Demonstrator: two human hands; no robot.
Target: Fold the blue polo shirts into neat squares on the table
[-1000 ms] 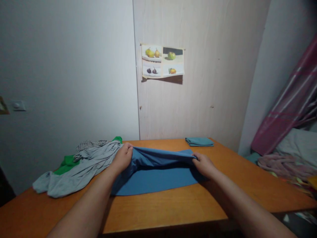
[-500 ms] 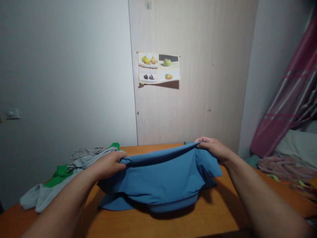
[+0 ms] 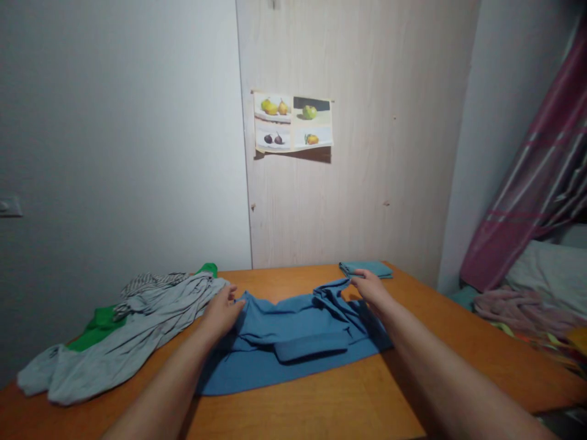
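A blue shirt (image 3: pixel 293 318) lies bunched on the wooden table in front of me, its lower part spread flat towards me. A collar-like band (image 3: pixel 314 347) curves across its front, and a small dark mark sits to the right of that. My left hand (image 3: pixel 224 310) pinches the shirt's far left corner between thumb and fingers; part of the grip is hidden. At the far right, my right hand (image 3: pixel 369 288) holds a raised fold of the same shirt by its fingertips.
On the left of the table (image 3: pixel 293 409) lies a heap of grey clothing (image 3: pixel 132 342) with a green garment (image 3: pixel 98 327). A folded teal cloth (image 3: pixel 373 269) rests at the back right. Behind stands a wall with fruit pictures (image 3: pixel 293 122); a pink curtain (image 3: pixel 513 201) hangs on the right.
The shirt, held up and stretched between both hands before, has come down onto the table. My hands have moved closer together, and the folded teal cloth now shows more fully.
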